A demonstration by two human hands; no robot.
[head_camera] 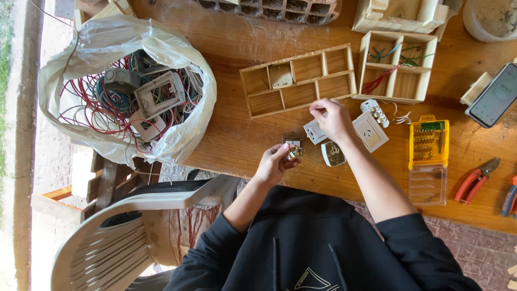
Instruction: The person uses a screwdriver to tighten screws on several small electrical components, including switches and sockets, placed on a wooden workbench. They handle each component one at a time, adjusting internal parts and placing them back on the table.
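My left hand (276,161) grips a small square switch module with brass contacts (294,147) just above the near edge of the wooden table (226,37). My right hand (332,118) hovers over the table with thumb and forefinger pinched; whether a small part sits between them I cannot tell. Under it lies a white socket module (313,131). A round-cornered part with brass inside (333,154) rests below the hand, and a white outlet (370,131) and terminal block (375,111) lie to its right. A wooden tray with several compartments (299,81) holds one beige part (280,76).
A white plastic bag (126,89) full of red wires and switch plates sits at the left. A second wooden tray (397,67) holds wires. Also here: a yellow bit case (428,143), red pliers (476,180), a phone (494,95), a plastic chair (129,226).
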